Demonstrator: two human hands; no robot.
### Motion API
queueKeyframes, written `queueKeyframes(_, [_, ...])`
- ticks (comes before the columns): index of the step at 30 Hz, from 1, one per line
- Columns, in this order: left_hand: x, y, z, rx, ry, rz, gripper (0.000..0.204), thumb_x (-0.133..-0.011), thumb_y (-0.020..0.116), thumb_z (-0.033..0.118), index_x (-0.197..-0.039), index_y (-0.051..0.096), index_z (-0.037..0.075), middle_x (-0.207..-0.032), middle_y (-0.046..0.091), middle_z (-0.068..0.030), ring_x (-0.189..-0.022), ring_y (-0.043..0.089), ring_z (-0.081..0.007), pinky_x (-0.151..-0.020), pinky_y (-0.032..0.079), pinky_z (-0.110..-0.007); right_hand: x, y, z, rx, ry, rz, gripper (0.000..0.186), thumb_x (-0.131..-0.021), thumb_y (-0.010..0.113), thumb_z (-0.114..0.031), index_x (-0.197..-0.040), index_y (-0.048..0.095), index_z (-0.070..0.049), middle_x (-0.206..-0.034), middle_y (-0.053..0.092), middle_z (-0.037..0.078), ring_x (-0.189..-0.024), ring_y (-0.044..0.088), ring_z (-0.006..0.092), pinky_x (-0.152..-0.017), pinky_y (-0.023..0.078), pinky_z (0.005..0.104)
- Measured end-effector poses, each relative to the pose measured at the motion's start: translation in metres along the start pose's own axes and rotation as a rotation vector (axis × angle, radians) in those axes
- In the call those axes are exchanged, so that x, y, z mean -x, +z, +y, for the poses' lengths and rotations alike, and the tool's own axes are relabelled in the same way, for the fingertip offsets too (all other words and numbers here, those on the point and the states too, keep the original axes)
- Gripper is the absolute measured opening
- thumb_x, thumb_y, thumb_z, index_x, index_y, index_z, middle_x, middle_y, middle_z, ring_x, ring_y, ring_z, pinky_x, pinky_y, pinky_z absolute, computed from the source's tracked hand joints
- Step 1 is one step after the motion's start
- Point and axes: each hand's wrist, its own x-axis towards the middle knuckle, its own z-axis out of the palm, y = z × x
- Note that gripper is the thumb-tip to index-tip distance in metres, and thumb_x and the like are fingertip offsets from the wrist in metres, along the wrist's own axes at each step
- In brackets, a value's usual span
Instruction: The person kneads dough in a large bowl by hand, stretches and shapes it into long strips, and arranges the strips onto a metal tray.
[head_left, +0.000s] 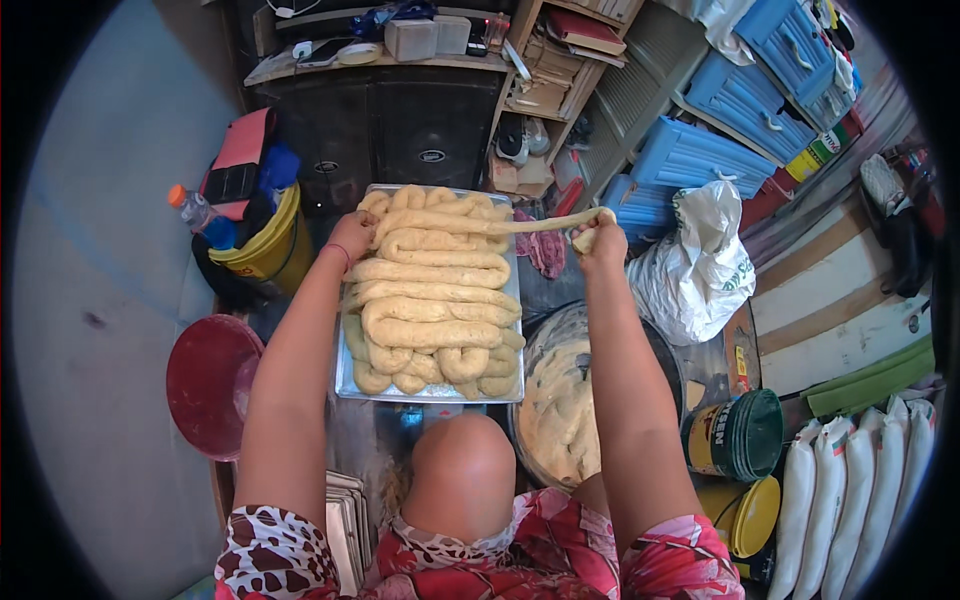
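A silver tray [345, 385] in front of me is piled with thick ropes of pale yellow dough [430, 273], folded back and forth in rows. At the tray's far left my left hand [352, 238] is closed around the dough, its fingertips partly hidden. From there a dough rope [545, 224] stretches right, past the tray's edge. My right hand [602, 245] grips its other end in the air, with the tip looped over the fingers. Below my right forearm sits a wide round basin [520, 430] holding a soft dough mass [560, 400].
To the left stand a maroon basin [205, 375] and a filled yellow bucket [265, 250]. On the right are a white sack [695, 270], a green bucket [755, 435], a yellow-lidded bucket [755, 515] and several long white bags [850, 500]. Behind the tray is a black cabinet [380, 130].
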Motion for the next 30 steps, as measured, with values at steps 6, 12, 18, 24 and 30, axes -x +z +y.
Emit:
queueKeyframes(6, [0.014,0.017,0.063,-0.075,0.667,0.165,0.027,-0.082,0.056,0.020,-0.106,0.058,0.008,-0.104,0.057,-0.0082,-0.091,0.056,-0.0202,-0.080,0.044,-0.034,0.009,0.083,0.026,0.461,-0.008,-0.310,0.019,-0.081,0.056,-0.015,-0.093,0.055,0.000,-0.077,0.055,0.009,-0.064,0.055,0.0187,-0.054,0.049,0.0310])
queueKeyframes(12, [0.011,0.026,0.102,0.674,0.053,-0.178,0.030,-0.079,0.060,0.022,-0.105,0.057,0.007,-0.103,0.058,-0.0085,-0.088,0.057,-0.0179,-0.077,0.046,-0.031,0.015,0.143,0.065,0.592,0.136,-0.602,0.036,-0.079,0.059,-0.021,-0.109,0.053,-0.002,-0.108,0.052,0.014,-0.097,0.052,0.0221,-0.069,0.051,0.0327])
queueKeyframes(18, [-0.023,0.006,0.053,-0.131,0.415,0.214,0.031,-0.072,0.064,0.013,-0.101,0.057,0.005,-0.081,0.061,-0.0028,-0.075,0.058,-0.0203,-0.072,0.047,-0.030,0.006,0.100,0.111,1.249,-0.522,-0.494,0.043,-0.074,0.063,-0.018,-0.113,0.051,-0.003,-0.100,0.056,0.016,-0.092,0.056,0.0251,-0.079,0.047,0.0331])
queueKeyframes(24, [-0.017,0.011,0.024,0.066,0.397,-0.036,0.019,-0.081,0.058,0.018,-0.096,0.054,0.006,-0.095,0.058,-0.0090,-0.093,0.053,-0.0197,-0.083,0.041,-0.029,-0.009,0.047,0.101,0.765,-0.128,-0.569,0.031,-0.070,0.062,-0.004,-0.101,0.057,-0.005,-0.087,0.058,0.004,-0.081,0.055,0.0180,-0.067,0.045,0.0294])
queueKeyframes(30, [-0.005,0.022,0.043,-0.083,0.602,0.054,0.017,-0.083,0.055,0.020,-0.096,0.055,0.009,-0.097,0.057,-0.0109,-0.095,0.053,-0.0246,-0.085,0.040,-0.033,-0.016,0.026,0.107,0.877,-0.055,-0.488,0.033,-0.073,0.059,-0.004,-0.106,0.057,-0.005,-0.085,0.060,0.005,-0.075,0.059,0.0180,-0.067,0.047,0.0265])
